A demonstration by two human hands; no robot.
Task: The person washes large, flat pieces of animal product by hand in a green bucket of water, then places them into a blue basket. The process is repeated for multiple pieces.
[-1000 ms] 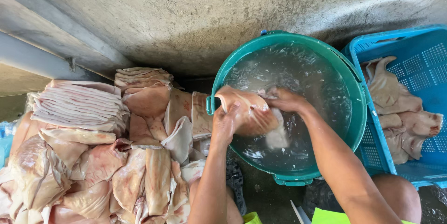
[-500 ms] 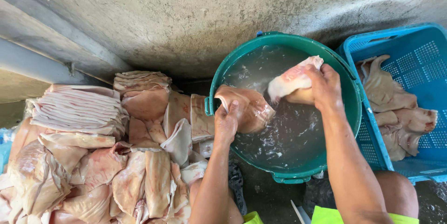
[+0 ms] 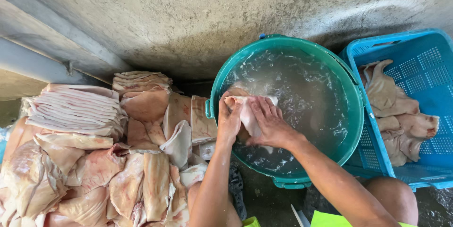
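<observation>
A green round tub [image 3: 356, 114] full of cloudy water stands on the concrete floor in front of me. Both my hands are at its left side, over the water. My left hand [image 3: 229, 122] grips the left edge of a pale pink slab of raw pork skin [image 3: 247, 114]. My right hand [image 3: 270, 125] lies flat on top of the same piece, fingers spread, pressing it down. Part of the slab is under the hands and under the water.
A large heap of raw pork skin pieces [image 3: 94, 161] fills the left, some stacked in neat layers [image 3: 78, 109]. A blue plastic crate [image 3: 427, 66] on the right holds several washed pieces [image 3: 396, 114]. A rough concrete wall rises behind the tub.
My right hand, which had lifted a piece up over the far right of the tub, has come back down to the left and now presses on the slab beside my left hand.
</observation>
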